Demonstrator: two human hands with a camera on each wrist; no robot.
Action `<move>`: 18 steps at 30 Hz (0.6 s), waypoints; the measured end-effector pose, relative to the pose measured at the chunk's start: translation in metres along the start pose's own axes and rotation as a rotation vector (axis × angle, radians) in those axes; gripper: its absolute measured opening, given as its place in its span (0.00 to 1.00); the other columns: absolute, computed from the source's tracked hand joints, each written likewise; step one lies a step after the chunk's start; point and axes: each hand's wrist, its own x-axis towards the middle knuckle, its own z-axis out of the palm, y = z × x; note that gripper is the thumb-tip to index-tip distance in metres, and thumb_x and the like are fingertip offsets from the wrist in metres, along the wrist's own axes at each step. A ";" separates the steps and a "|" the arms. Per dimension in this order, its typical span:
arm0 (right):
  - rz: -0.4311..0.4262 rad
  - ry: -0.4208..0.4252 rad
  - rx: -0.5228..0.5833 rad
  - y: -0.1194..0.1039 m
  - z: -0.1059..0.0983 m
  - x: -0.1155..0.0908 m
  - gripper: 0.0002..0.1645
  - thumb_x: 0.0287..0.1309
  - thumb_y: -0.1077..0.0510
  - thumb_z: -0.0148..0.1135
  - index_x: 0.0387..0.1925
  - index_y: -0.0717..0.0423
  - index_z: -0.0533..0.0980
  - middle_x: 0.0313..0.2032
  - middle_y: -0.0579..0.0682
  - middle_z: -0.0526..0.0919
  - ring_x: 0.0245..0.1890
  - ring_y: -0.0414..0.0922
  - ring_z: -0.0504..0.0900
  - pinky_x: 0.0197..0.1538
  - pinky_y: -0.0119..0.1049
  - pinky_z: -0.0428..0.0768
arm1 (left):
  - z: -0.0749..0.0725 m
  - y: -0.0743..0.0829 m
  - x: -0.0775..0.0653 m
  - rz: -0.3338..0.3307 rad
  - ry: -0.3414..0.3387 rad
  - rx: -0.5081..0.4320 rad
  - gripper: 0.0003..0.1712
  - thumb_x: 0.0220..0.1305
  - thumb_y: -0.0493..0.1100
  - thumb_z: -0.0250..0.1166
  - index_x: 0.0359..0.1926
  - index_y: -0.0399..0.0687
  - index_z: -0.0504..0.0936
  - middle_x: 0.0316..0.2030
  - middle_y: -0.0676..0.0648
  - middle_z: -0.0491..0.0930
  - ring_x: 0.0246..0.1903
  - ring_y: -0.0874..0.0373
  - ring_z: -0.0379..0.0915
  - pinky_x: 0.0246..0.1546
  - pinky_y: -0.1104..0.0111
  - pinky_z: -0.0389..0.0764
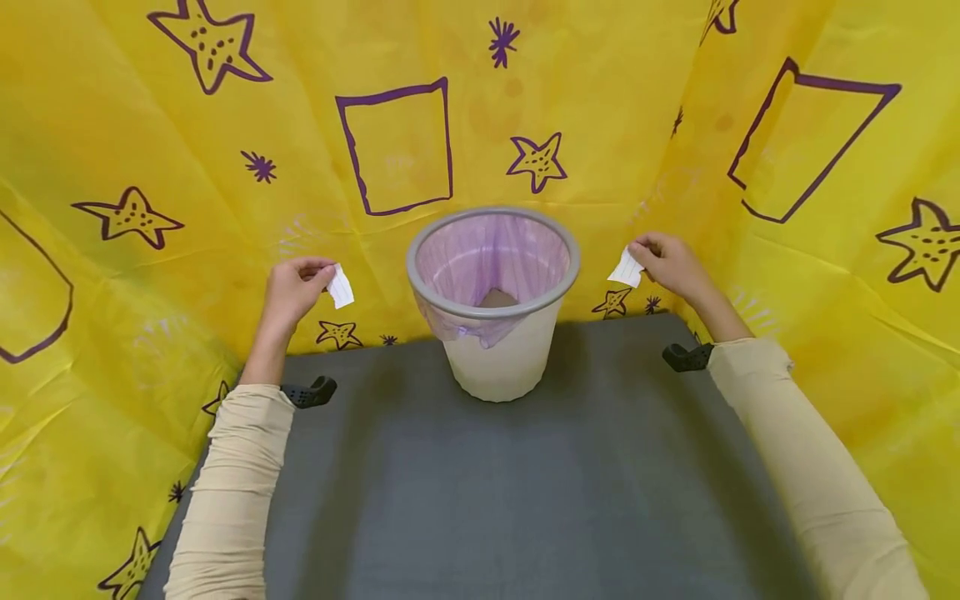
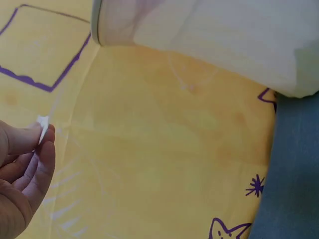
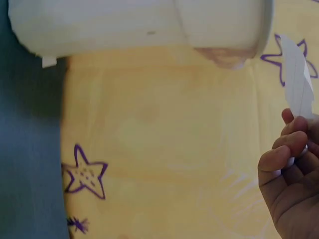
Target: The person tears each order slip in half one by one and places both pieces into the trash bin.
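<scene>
My left hand (image 1: 295, 292) pinches a small torn piece of white paper (image 1: 341, 287) between thumb and fingers, to the left of the bin. On the other side, my right hand (image 1: 669, 263) pinches another torn scrap of paper (image 1: 627, 270), with faint ruled lines on it in the right wrist view. Between the hands stands a cream waste bin (image 1: 501, 367) with a grey rim, upright and lined with a thin purple bag (image 1: 491, 250) folded over the rim. Both hands are at about rim height and apart from the bin. Something brownish shows at the bin's bottom.
The bin stands on a dark grey table (image 1: 480, 492), near its back edge. A yellow cloth (image 1: 615, 100) with purple stars and outlined shapes hangs behind and on both sides. In the right wrist view a small white scrap (image 3: 49, 61) lies by the bin's base.
</scene>
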 end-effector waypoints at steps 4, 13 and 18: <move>0.015 -0.044 -0.009 0.002 -0.007 0.007 0.26 0.72 0.47 0.47 0.53 0.66 0.72 0.23 0.48 0.70 0.20 0.42 0.66 0.26 0.34 0.67 | -0.001 -0.002 0.009 -0.048 -0.054 -0.068 0.23 0.69 0.45 0.59 0.56 0.33 0.78 0.48 0.34 0.79 0.31 0.71 0.74 0.32 0.84 0.77; 0.063 -0.089 0.244 -0.034 -0.002 0.035 0.27 0.71 0.45 0.48 0.53 0.67 0.70 0.26 0.41 0.74 0.25 0.38 0.67 0.30 0.28 0.69 | 0.001 0.044 0.028 -0.032 -0.154 -0.197 0.26 0.68 0.47 0.60 0.59 0.32 0.76 0.46 0.42 0.80 0.32 0.71 0.76 0.39 0.79 0.81; 0.026 -0.165 0.293 -0.073 0.014 0.053 0.24 0.71 0.48 0.50 0.50 0.66 0.72 0.23 0.41 0.74 0.23 0.37 0.67 0.29 0.27 0.69 | 0.023 0.093 0.035 0.059 -0.226 -0.193 0.21 0.68 0.44 0.60 0.56 0.33 0.79 0.51 0.36 0.79 0.36 0.65 0.77 0.48 0.68 0.83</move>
